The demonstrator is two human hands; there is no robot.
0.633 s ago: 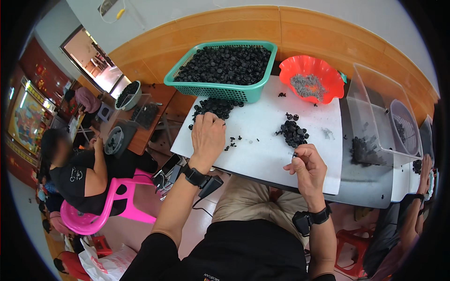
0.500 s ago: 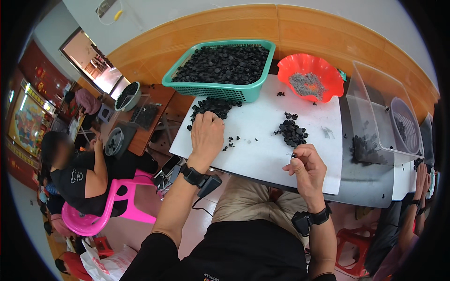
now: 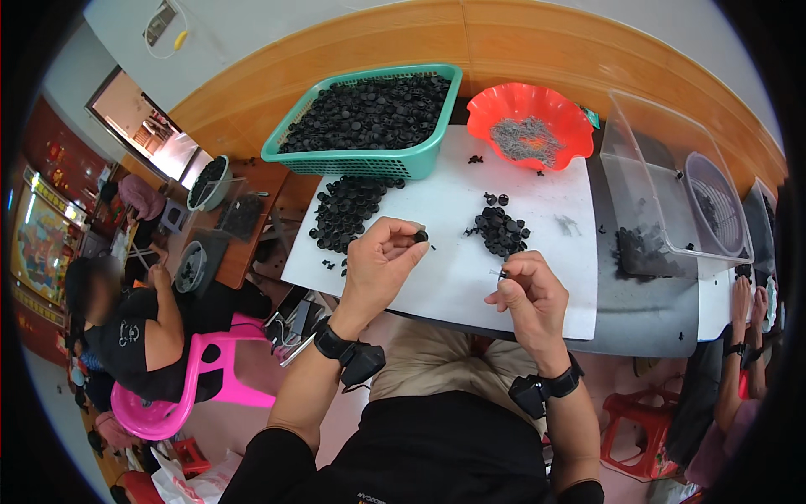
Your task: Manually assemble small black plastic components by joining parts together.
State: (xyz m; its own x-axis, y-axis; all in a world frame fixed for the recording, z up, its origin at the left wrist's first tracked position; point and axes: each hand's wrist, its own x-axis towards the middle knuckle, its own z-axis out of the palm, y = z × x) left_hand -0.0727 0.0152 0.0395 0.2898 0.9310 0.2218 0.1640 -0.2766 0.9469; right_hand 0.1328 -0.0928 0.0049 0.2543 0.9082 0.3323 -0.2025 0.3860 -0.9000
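Note:
Between thumb and fingertips, my left hand (image 3: 378, 262) pinches a small round black cap (image 3: 421, 237) above the white sheet (image 3: 420, 286). My right hand (image 3: 535, 298) is also closed, with a small black piece (image 3: 504, 275) at its fingertips; thin grey pins stick out beside it. The two hands are apart. A spread of loose black caps (image 3: 348, 210) lies left of my left hand, in front of a green basket (image 3: 353, 162) heaped with more caps. Just beyond my right hand sits a smaller pile of black parts (image 3: 501, 231).
A red scalloped bowl (image 3: 579, 126) with thin grey pins stands at the back. On the right is a clear plastic box (image 3: 646, 202) near a purple basket (image 3: 718, 189). A person (image 3: 138, 328) sits at the left on a pink chair (image 3: 193, 370); another person's hands (image 3: 747, 302) are at far right.
My left hand has moved off the cap pile, rightward toward my right hand, and now holds a cap. My right hand keeps its pinch. The whole view has shifted slightly.

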